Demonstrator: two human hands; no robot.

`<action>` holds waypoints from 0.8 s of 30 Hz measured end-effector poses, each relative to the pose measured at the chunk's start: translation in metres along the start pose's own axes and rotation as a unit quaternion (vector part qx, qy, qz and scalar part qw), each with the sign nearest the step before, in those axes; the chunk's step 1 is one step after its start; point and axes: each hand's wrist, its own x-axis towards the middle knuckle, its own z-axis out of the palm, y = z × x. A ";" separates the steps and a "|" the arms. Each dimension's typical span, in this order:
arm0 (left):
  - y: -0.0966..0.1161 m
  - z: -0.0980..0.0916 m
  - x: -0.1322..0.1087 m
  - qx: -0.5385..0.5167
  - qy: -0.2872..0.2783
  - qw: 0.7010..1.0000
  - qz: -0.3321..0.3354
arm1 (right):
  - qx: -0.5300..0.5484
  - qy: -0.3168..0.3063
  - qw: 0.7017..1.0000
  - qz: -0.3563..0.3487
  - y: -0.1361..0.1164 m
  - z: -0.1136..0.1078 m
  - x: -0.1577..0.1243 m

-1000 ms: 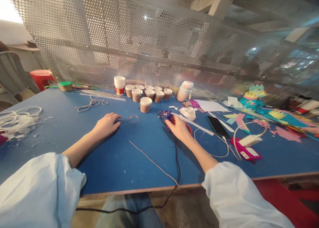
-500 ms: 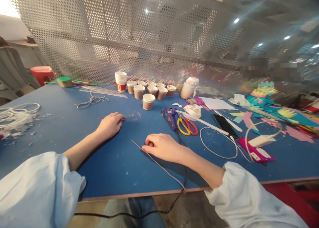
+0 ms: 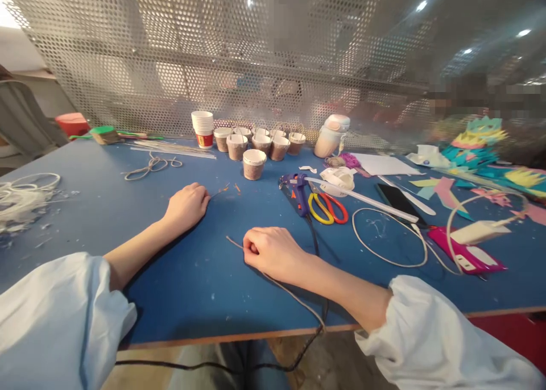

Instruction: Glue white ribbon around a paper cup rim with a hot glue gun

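A thin brown-grey cord [image 3: 294,297] runs from the table's front edge up under my right hand [image 3: 273,254]. My right thumb and forefinger are closed on it near its upper end, and the short tip sticks out to the left. On the blue table [image 3: 187,299], my left hand [image 3: 187,207] rests with its fingers curled and closed. What they hold, if anything, is hidden. Small orange scraps [image 3: 225,188] lie just beyond its fingertips. Ahead stands a cord-wrapped paper cup [image 3: 255,165], apart from both hands.
Several wrapped cups [image 3: 236,147] and stacked paper cups [image 3: 204,137] stand at the back. A purple glue gun [image 3: 297,192], scissors [image 3: 326,208], a phone [image 3: 398,202] and a white cable [image 3: 356,248] lie to the right. Loose cord [image 3: 153,165] and white string [image 3: 29,191] lie left.
My right hand has come down onto the cord and pinches it nearer its upper end. The left hand has stayed in almost the same place. The view has shifted slightly.
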 end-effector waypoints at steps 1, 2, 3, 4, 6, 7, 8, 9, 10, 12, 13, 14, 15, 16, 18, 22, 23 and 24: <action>0.001 0.000 0.000 0.006 0.000 1.000 0.002 | -0.001 -0.005 1.000 0.000 0.000 0.000 0.001; 0.001 0.000 0.000 0.010 -0.001 1.000 0.003 | 0.003 -0.006 1.000 0.003 0.000 0.000 0.002; 0.002 0.000 0.000 0.012 0.000 1.000 0.004 | 0.015 -0.003 1.000 0.007 0.001 0.000 0.003; 0.002 0.000 0.000 0.014 0.000 1.000 0.006 | 0.038 0.006 0.999 0.013 0.003 0.000 0.004; 0.002 -0.001 -0.001 0.013 0.001 1.000 0.009 | 0.132 0.030 0.990 0.039 0.007 -0.002 0.007; 0.002 -0.002 -0.002 0.011 0.002 1.000 0.011 | 0.203 0.041 0.976 0.059 0.009 -0.003 0.008; 0.002 -0.003 -0.003 0.008 0.002 1.000 0.014 | 0.287 0.049 0.953 0.080 0.012 -0.004 0.009; 0.002 -0.003 -0.004 0.004 0.003 1.000 0.017 | 0.374 0.054 0.921 0.099 0.014 -0.005 0.010; 0.002 -0.004 -0.004 0.000 0.003 1.000 0.021 | 0.454 0.057 0.881 0.115 0.016 -0.007 0.012; 0.003 -0.006 -0.003 -0.002 0.001 0.999 0.034 | 0.574 0.059 0.805 0.133 0.020 -0.009 0.014; 0.004 -0.006 -0.002 -0.001 -0.002 0.999 0.042 | 0.612 0.059 0.777 0.136 0.021 -0.011 0.015; 0.005 -0.007 0.000 0.002 -0.007 0.999 0.051 | 0.637 0.059 0.756 0.139 0.022 -0.011 0.016; 0.007 -0.007 0.003 0.005 -0.014 0.998 0.059 | 0.654 0.059 0.740 0.144 0.023 -0.012 0.017; 0.009 -0.008 0.006 0.008 -0.022 0.998 0.066 | 0.667 0.062 0.727 0.151 0.024 -0.013 0.018; 0.014 -0.010 0.014 0.007 -0.037 0.997 0.073 | 0.684 0.068 0.706 0.169 0.026 -0.014 0.020; 0.022 -0.015 0.033 -0.018 -0.062 0.996 0.062 | 0.705 0.077 0.679 0.189 0.033 -0.016 0.023; 0.022 -0.016 0.038 -0.030 -0.066 0.996 0.055 | 0.707 0.078 0.677 0.190 0.035 -0.017 0.024; 0.021 -0.017 0.041 -0.044 -0.068 0.996 0.046 | 0.708 0.078 0.676 0.191 0.036 -0.017 0.024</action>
